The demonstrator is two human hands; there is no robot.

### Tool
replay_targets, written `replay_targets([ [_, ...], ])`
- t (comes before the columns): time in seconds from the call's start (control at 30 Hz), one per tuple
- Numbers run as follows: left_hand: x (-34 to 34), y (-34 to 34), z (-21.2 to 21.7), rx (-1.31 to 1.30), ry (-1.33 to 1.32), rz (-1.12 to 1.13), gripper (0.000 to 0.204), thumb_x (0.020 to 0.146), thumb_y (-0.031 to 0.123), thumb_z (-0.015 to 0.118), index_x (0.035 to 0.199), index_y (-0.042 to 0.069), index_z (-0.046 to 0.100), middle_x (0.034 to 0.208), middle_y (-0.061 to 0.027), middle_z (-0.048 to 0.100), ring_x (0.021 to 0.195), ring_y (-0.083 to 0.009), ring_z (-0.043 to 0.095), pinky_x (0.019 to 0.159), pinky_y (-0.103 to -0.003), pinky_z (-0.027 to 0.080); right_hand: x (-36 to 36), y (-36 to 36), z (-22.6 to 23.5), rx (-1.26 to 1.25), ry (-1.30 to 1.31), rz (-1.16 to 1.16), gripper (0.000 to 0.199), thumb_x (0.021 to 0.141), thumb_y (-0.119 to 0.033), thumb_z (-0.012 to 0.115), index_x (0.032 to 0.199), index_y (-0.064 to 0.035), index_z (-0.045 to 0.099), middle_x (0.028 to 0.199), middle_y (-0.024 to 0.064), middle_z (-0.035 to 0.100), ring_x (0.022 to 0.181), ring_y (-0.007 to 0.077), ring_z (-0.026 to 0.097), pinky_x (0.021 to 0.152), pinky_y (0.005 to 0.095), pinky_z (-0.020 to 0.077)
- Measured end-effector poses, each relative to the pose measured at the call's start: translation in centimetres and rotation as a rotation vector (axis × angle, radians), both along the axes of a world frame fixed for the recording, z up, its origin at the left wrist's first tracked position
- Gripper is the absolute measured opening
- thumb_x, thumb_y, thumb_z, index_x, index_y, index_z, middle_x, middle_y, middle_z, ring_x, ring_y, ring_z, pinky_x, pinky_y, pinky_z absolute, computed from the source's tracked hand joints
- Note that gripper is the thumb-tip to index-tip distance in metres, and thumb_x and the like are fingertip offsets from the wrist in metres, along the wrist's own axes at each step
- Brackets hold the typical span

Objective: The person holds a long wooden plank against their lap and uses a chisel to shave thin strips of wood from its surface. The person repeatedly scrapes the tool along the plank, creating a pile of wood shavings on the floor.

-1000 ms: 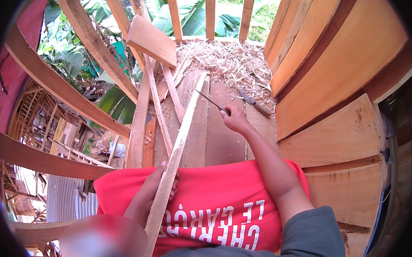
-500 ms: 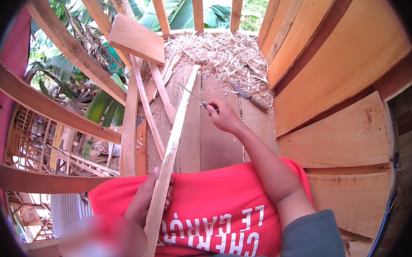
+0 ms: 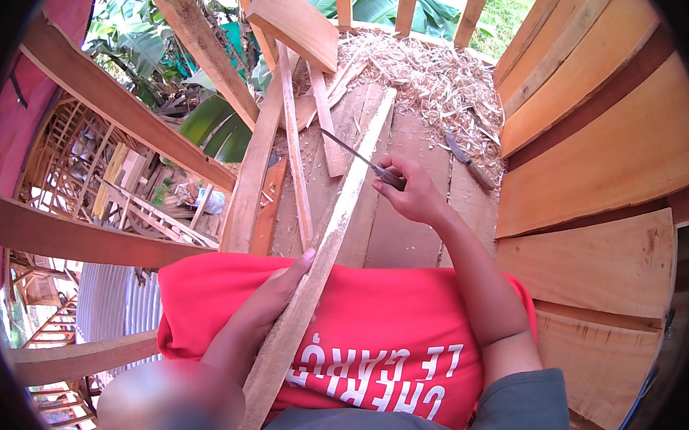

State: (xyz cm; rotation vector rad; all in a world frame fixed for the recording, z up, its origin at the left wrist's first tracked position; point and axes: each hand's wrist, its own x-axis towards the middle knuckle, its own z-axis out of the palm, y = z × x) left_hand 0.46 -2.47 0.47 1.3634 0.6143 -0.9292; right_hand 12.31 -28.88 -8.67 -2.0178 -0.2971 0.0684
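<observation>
The long, narrow wooden strip point(image 3: 336, 229) lay slanted through the grasp of the left hand point(image 3: 284, 287), its near part running back toward the person's body and its far end well beyond both hands. It was pale and whitish ahead of the left hand, browner and rough-grained beside and behind it. The slim knife point(image 3: 369, 163) sat in the right hand's point(image 3: 412, 190) fingers, its thin dark blade pointing forward and left from that hand, across the strip; contact could not be told.
</observation>
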Motion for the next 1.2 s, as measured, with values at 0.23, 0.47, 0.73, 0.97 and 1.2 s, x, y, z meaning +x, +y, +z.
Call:
replay_targets([
  [0.23,0.2,0.3,0.7,-0.008,-0.008,-0.058,0.055,0.100,0.057,0.048,0.106,0.004,0.064,0.080,-0.0019,0.063,0.068,-0.0079,0.059,0.061,-0.024,0.049,-1.4,-0.3,1.1,0.040,0.210,0.129,0.024,0.097,-0.024,0.061,0.098,0.0004,0.063,0.078,0.0126,0.067,0.068,0.0220,0.063,0.062,0.0384,0.0473],
  [0.47,0.1,1.1,-1.5,0.084,-0.147,-0.198,0.067,0.100,0.059,0.046,0.114,-0.004,0.066,0.096,-0.0099,0.070,0.089,-0.0139,0.064,0.082,-0.029,0.049,-4.0,4.0,3.3,-0.719,-0.123,-0.104,0.057,0.099,-0.034,0.042,0.058,-0.0018,0.064,0.059,0.0236,0.060,0.058,0.0416,0.061,0.059,0.0512,0.0481],
  [0.73,0.6,1.4,-1.8,0.227,-0.235,-0.252,0.070,0.100,0.060,0.045,0.107,-0.005,0.068,0.093,-0.0108,0.069,0.090,-0.0144,0.064,0.083,-0.030,0.049,-5.3,5.5,3.0,-0.752,-0.359,-0.239,0.050,0.091,-0.027,0.049,0.048,-0.0048,0.059,0.048,0.0172,0.057,0.043,0.0354,0.059,0.045,0.0480,0.0465],
  [0.97,0.5,1.6,-1.9,0.161,-0.249,-0.211,0.068,0.101,0.059,0.045,0.104,-0.005,0.068,0.088,-0.0089,0.068,0.084,-0.0136,0.063,0.078,-0.030,0.049,-3.9,4.6,1.4,-0.675,-0.464,-0.217,0.047,0.090,-0.025,0.051,0.047,-0.0072,0.059,0.046,0.0156,0.055,0.041,0.0333,0.058,0.043,0.0454,0.0457],
  [1.2,0.3,1.2,-1.8,0.215,-0.270,-0.253,0.066,0.101,0.057,0.045,0.098,-0.005,0.068,0.084,-0.0076,0.067,0.080,-0.0122,0.062,0.076,-0.030,0.049,-4.1,5.1,1.8,-0.717,-0.453,-0.226,0.047,0.091,-0.026,0.050,0.050,-0.0066,0.061,0.047,0.0153,0.055,0.041,0.0329,0.057,0.043,0.0450,0.0440],
])
